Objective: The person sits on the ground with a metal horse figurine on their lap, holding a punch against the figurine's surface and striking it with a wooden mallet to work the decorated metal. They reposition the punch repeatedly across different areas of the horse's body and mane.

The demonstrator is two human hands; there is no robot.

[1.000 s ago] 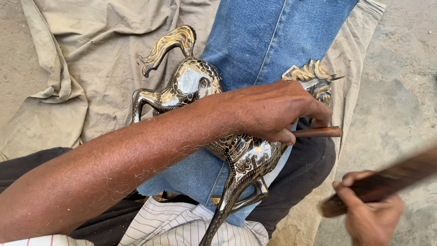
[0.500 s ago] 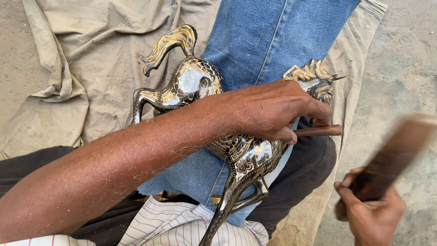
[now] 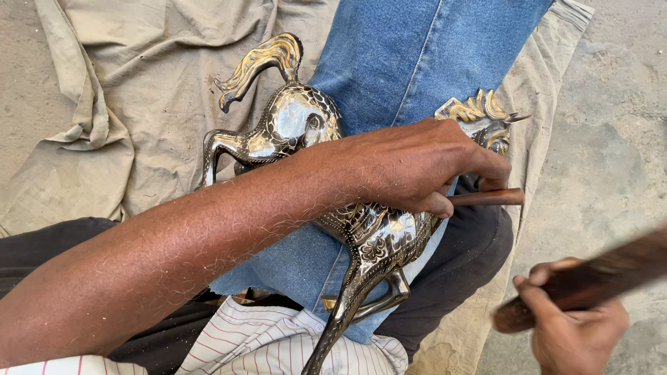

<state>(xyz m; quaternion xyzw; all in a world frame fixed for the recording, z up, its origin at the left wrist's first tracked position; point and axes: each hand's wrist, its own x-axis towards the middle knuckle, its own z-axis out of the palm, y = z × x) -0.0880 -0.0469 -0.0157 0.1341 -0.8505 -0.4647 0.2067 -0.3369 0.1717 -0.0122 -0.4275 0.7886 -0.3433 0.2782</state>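
A shiny dark metal horse figurine [image 3: 292,128] with a gold tail and mane lies across a folded blue denim cloth [image 3: 410,55] on my lap. My left hand [image 3: 417,163] rests over the horse's body and grips a thin brown chisel-like tool [image 3: 486,198], whose end pokes out to the right. At the lower right, my right hand [image 3: 573,330] is shut on a dark wooden mallet stick [image 3: 611,274], blurred from motion and angled up to the right, apart from the tool.
A beige cloth [image 3: 125,83] is spread, wrinkled, over the concrete floor [image 3: 611,139]. My dark trousers [image 3: 472,250] and striped shirt [image 3: 278,344] fill the bottom of the view.
The wooden stick in my right hand swung up steeply and has come back down to a flatter angle. My left hand and the horse have stayed put.
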